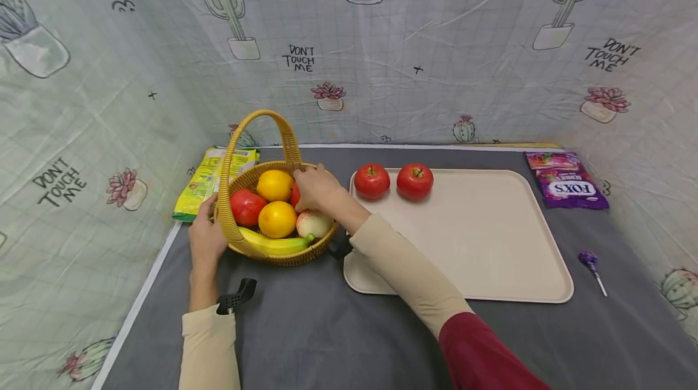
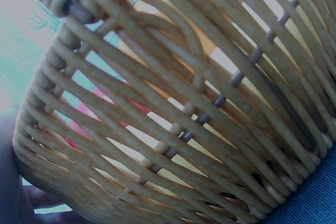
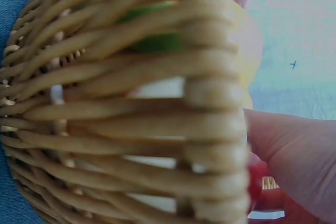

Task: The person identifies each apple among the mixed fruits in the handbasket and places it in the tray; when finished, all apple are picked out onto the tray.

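Note:
A yellow wicker basket [image 1: 294, 258] with a tall arched handle stands at the left of the table. My left hand [image 1: 208, 238] holds its left side, with fingers at the rim. My right hand [image 1: 316, 189] reaches over the right rim, its fingers curled round a red fruit [image 1: 295, 194] that it mostly covers. In the right wrist view, that red fruit [image 3: 255, 179] shows beside the hand. Also inside are a red apple [image 1: 247, 207], two yellow lemons [image 1: 277, 219], a pale peach [image 1: 314, 223] and a banana [image 1: 275, 243] along the front.
Right of the basket lies a beige tray [image 1: 469, 238], with two red tomatoes [image 1: 415, 182] at its back left. A yellow-green packet [image 1: 204, 184] lies behind the basket. At the right are a purple candy bag [image 1: 569, 181] and a purple lollipop [image 1: 589, 260]. Printed cloth walls surround the table.

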Demonstrator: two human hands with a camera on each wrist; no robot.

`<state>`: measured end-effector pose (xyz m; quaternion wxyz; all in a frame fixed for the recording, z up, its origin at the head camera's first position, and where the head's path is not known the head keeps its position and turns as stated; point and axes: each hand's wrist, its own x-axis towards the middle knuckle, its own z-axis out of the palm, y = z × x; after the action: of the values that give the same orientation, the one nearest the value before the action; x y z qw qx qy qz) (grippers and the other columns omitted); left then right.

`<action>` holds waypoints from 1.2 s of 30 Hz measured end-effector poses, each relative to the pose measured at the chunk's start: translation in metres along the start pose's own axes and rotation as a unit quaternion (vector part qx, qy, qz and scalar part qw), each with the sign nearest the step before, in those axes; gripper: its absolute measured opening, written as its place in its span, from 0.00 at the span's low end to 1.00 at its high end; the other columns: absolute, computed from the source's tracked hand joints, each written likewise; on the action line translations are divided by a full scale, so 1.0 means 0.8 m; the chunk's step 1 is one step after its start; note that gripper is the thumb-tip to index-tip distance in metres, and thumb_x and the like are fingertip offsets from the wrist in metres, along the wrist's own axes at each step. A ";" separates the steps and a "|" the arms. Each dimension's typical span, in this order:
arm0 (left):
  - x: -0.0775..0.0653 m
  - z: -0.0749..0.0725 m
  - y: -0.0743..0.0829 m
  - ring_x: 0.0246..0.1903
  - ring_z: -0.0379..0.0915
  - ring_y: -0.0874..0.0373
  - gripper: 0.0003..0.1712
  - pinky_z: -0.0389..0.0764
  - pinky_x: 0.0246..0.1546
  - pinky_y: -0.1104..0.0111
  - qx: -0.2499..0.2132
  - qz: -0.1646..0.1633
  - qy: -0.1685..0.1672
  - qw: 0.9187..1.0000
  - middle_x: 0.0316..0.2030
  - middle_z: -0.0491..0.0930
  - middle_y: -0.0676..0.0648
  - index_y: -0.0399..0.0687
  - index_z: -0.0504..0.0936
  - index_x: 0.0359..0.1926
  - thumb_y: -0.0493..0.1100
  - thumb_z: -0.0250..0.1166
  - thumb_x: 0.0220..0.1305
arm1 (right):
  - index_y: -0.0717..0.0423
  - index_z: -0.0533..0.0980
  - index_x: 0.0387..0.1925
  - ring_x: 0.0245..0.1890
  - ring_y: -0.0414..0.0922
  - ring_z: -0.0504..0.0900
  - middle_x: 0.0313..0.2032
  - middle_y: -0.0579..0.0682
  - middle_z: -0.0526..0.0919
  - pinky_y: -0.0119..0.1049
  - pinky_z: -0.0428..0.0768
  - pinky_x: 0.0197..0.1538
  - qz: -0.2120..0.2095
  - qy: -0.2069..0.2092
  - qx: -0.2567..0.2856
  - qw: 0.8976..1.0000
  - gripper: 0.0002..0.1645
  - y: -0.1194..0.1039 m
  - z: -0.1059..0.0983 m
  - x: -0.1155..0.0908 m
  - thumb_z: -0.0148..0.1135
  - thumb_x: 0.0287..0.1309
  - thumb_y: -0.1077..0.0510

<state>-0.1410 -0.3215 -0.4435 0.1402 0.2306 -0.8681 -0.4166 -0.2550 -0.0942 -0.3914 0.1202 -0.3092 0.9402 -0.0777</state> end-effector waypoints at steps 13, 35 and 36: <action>0.001 0.002 0.001 0.60 0.72 0.37 0.31 0.72 0.57 0.46 -0.004 0.006 0.006 1.000 0.63 0.75 0.31 0.52 0.65 0.74 0.55 0.48 0.76 | 0.55 0.74 0.51 0.46 0.51 0.62 0.45 0.55 0.69 0.37 0.76 0.40 0.017 0.047 -0.003 0.999 0.34 0.000 0.007 0.000 0.73 0.47 0.41; 0.002 0.002 -0.001 0.60 0.72 0.35 0.31 0.72 0.59 0.43 0.000 0.007 0.005 1.000 0.62 0.75 0.30 0.52 0.65 0.75 0.56 0.47 0.76 | 0.57 0.66 0.67 0.56 0.53 0.68 0.61 0.58 0.65 0.43 0.80 0.55 -0.021 0.117 0.200 0.972 0.52 0.025 0.001 -0.017 0.77 0.43 0.42; 0.002 0.002 -0.001 0.60 0.72 0.35 0.31 0.72 0.59 0.43 -0.001 0.006 0.005 1.000 0.62 0.75 0.30 0.52 0.65 0.75 0.56 0.48 0.76 | 0.55 0.67 0.66 0.56 0.52 0.68 0.61 0.57 0.65 0.42 0.80 0.54 -0.024 0.123 0.217 0.968 0.50 0.027 -0.001 -0.020 0.77 0.43 0.42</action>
<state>-0.1427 -0.3216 -0.4455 0.1476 0.2273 -0.8681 -0.4158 -0.2548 -0.0676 -0.3927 0.0658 -0.2860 0.9008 -0.3202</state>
